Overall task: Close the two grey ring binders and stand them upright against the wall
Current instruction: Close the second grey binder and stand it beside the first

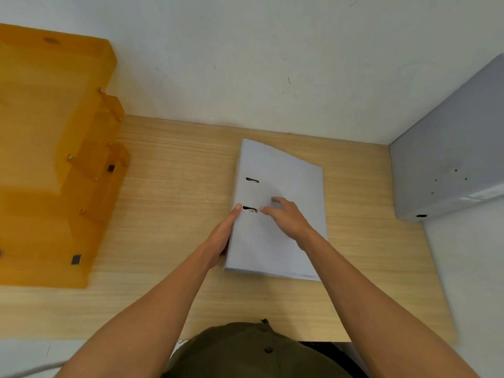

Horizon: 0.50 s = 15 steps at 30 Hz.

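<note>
A grey ring binder [286,170] lies flat and closed on the wooden desk [174,170], its spine to the left with two slots in the cover. My left hand [222,236] grips the binder's spine edge, thumb on top near the lower slot. On the cover lies my right hand [286,219], palm down with the fingers spread. A second grey binder [447,159] stands upright at the right, against the side wall in the corner, closed, with its finger hole low on the spine.
An orange translucent stacked letter tray [54,159] fills the desk's left side against the back wall [245,64]. Bare desk lies between the tray and the flat binder. The desk's front edge runs just before my body.
</note>
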{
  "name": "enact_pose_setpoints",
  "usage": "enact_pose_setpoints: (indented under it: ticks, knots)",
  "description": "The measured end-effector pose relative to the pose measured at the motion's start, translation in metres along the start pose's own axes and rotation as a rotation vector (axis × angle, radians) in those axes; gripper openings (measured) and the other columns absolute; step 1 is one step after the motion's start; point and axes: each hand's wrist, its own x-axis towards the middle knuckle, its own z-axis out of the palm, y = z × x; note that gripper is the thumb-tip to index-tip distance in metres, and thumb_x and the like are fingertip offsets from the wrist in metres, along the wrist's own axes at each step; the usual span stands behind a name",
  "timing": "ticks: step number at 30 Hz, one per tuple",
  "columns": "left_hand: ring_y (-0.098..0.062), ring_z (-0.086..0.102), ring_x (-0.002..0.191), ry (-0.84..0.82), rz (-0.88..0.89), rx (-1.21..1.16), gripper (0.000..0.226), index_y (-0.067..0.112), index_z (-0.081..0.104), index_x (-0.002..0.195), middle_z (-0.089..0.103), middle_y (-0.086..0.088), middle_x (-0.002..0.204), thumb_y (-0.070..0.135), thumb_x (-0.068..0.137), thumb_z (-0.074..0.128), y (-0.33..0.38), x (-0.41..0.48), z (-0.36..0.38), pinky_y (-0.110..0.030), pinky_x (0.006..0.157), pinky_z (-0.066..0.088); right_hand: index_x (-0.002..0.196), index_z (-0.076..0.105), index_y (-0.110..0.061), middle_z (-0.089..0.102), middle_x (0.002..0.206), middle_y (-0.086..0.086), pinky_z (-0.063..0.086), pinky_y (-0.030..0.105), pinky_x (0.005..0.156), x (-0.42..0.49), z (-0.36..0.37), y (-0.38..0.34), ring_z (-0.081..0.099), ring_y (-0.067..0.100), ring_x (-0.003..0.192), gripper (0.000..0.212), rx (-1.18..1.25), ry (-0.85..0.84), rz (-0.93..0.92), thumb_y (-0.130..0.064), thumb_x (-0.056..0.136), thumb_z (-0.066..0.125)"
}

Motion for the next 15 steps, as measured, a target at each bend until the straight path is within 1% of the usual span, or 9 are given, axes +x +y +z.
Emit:
enact_pose_setpoints:
  ticks: [2, 4, 5, 7, 8, 9, 10, 12, 15]
  knots:
    - [-0.013, 0.08, 0.094, -0.047, -0.006, -0.04, 0.052, 0.028, 0.077, 0.116, 0.082, 0.003, 0.11, 0.067, 0.089, 0.056, -0.004, 0.002, -0.001, -0.028, 0.072, 0.059, 0.154, 0.039, -0.023, 0.032, 0.16, 0.004, 0.041, 0.042, 0.106, 0.001, -0.003, -0.003, 0.041, 0.027, 0.142, 0.074, 0.007, -0.029, 0.027, -0.049, 0.09, 0.063]
    - [-0.01, 0.081, 0.084, -0.07, -0.017, -0.028, 0.044, 0.026, 0.078, 0.11, 0.083, 0.004, 0.104, 0.061, 0.088, 0.062, -0.008, 0.004, -0.002, -0.022, 0.063, 0.059, 0.156, 0.037, -0.023, 0.026, 0.162, 0.005, 0.04, 0.044, 0.108, 0.001, -0.004, -0.003, 0.038, 0.029, 0.144, 0.074, -0.029, -0.045, 0.039, -0.05, 0.092, 0.061]
    - [-0.009, 0.08, 0.081, -0.074, -0.029, -0.006, 0.044, 0.025, 0.078, 0.11, 0.084, 0.004, 0.102, 0.06, 0.087, 0.064, -0.009, 0.005, -0.001, -0.023, 0.062, 0.058, 0.157, 0.035, -0.022, 0.023, 0.163, 0.005, 0.039, 0.044, 0.11, 0.001, -0.003, -0.001, 0.037, 0.029, 0.145, 0.074, -0.061, -0.046, 0.041, -0.051, 0.093, 0.059]
    - [-0.014, 0.08, 0.087, -0.055, -0.041, 0.031, 0.051, 0.019, 0.077, 0.115, 0.083, -0.001, 0.107, 0.058, 0.084, 0.07, -0.01, 0.006, -0.002, -0.029, 0.073, 0.059, 0.159, 0.028, -0.023, 0.015, 0.165, 0.006, 0.034, 0.04, 0.113, -0.001, 0.0, 0.003, 0.033, 0.03, 0.148, 0.075, -0.156, -0.051, 0.031, -0.051, 0.095, 0.056]
    - [-0.02, 0.079, 0.096, -0.031, -0.037, 0.028, 0.057, 0.015, 0.074, 0.121, 0.082, -0.004, 0.111, 0.057, 0.083, 0.072, -0.01, 0.008, -0.003, -0.032, 0.079, 0.058, 0.161, 0.024, -0.023, 0.011, 0.167, 0.007, 0.032, 0.04, 0.117, -0.002, 0.002, 0.005, 0.03, 0.031, 0.15, 0.076, -0.22, -0.053, 0.02, -0.05, 0.096, 0.054]
    - [-0.026, 0.077, 0.105, -0.001, -0.035, 0.011, 0.063, 0.011, 0.07, 0.127, 0.08, -0.007, 0.116, 0.056, 0.082, 0.074, -0.01, 0.008, -0.002, -0.034, 0.081, 0.058, 0.162, 0.019, -0.023, 0.007, 0.168, 0.009, 0.028, 0.043, 0.12, -0.003, 0.006, 0.007, 0.025, 0.033, 0.151, 0.076, -0.295, -0.052, 0.01, -0.049, 0.098, 0.052]
    - [-0.029, 0.075, 0.108, 0.025, -0.033, -0.006, 0.07, 0.008, 0.063, 0.133, 0.078, -0.009, 0.12, 0.054, 0.081, 0.076, -0.009, 0.008, -0.002, -0.033, 0.078, 0.057, 0.162, 0.014, -0.025, 0.003, 0.169, 0.01, 0.025, 0.047, 0.121, -0.005, 0.01, 0.01, 0.019, 0.036, 0.153, 0.077, -0.373, -0.05, 0.003, -0.049, 0.099, 0.05]
    - [-0.025, 0.075, 0.101, 0.067, -0.012, -0.028, 0.075, 0.007, 0.054, 0.136, 0.075, -0.008, 0.122, 0.05, 0.079, 0.08, -0.009, 0.007, 0.0, -0.029, 0.067, 0.057, 0.162, 0.005, -0.03, -0.006, 0.17, 0.011, 0.019, 0.052, 0.122, -0.009, 0.017, 0.014, 0.007, 0.042, 0.154, 0.077, -0.483, -0.037, 0.015, -0.05, 0.101, 0.046]
    - [-0.021, 0.076, 0.096, 0.105, 0.012, -0.022, 0.076, 0.008, 0.052, 0.135, 0.074, -0.006, 0.121, 0.045, 0.077, 0.084, -0.013, 0.008, 0.003, -0.027, 0.061, 0.057, 0.162, 0.0, -0.035, -0.01, 0.17, 0.011, 0.016, 0.053, 0.123, -0.012, 0.02, 0.022, 0.001, 0.045, 0.154, 0.076, -0.496, -0.04, 0.05, -0.051, 0.101, 0.044]
